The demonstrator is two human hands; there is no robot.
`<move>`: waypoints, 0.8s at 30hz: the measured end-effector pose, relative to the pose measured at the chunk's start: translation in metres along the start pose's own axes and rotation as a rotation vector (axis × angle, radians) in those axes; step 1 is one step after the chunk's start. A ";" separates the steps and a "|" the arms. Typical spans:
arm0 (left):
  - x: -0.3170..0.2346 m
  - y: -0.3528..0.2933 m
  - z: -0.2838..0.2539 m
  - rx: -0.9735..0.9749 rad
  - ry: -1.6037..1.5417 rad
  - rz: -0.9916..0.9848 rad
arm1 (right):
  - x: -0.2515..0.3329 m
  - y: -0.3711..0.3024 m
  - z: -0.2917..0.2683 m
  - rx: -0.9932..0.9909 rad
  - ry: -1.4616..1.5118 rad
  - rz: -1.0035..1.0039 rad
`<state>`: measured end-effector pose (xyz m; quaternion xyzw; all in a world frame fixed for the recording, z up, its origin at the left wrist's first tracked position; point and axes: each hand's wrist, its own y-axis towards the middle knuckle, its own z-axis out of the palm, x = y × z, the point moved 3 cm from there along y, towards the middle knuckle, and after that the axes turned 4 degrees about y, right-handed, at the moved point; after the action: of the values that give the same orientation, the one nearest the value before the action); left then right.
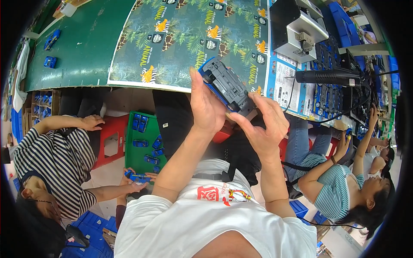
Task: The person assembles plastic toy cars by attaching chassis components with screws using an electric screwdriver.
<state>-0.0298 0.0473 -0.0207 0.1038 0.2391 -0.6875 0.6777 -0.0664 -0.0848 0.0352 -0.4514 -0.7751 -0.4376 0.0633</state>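
Observation:
A toy car (225, 81) is tilted in front of me with its dark grey underside showing and a strip of blue body along its left side. My left hand (207, 103) supports it from the left, fingers stretched along the blue side. At the car's lower right end, my right hand (267, 122) grips the corner between thumb and fingers. The car is above the near edge of the table, over a printed sheet (172, 47) with animal patterns. The car's top side is hidden from view.
Two blue toy cars (50, 62) rest on the green table (92, 43) at left. A white-and-black machine (297, 30) and a black cylindrical tool (329, 77) stand right, near trays of cars. A green bin (133, 161) holds several cars. Co-workers sit on both sides.

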 end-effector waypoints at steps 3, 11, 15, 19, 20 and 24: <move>-0.001 -0.001 -0.001 0.004 -0.012 -0.004 | 0.000 0.002 0.002 -0.010 0.002 -0.006; -0.003 -0.002 0.002 0.017 -0.035 -0.002 | 0.001 0.003 0.004 -0.026 -0.016 -0.003; -0.004 -0.003 0.004 0.013 -0.072 -0.006 | 0.003 0.005 0.003 -0.027 -0.001 -0.002; -0.004 -0.002 0.002 0.064 -0.065 0.025 | 0.003 0.004 0.001 -0.027 0.003 -0.003; -0.003 -0.003 0.002 0.071 -0.060 0.021 | 0.004 0.004 0.000 -0.035 0.001 0.001; 0.000 -0.005 0.001 0.023 0.001 0.023 | 0.004 0.001 -0.003 0.024 0.004 0.085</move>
<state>-0.0348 0.0470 -0.0192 0.1148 0.2303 -0.6824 0.6842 -0.0687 -0.0840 0.0398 -0.4824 -0.7601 -0.4262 0.0888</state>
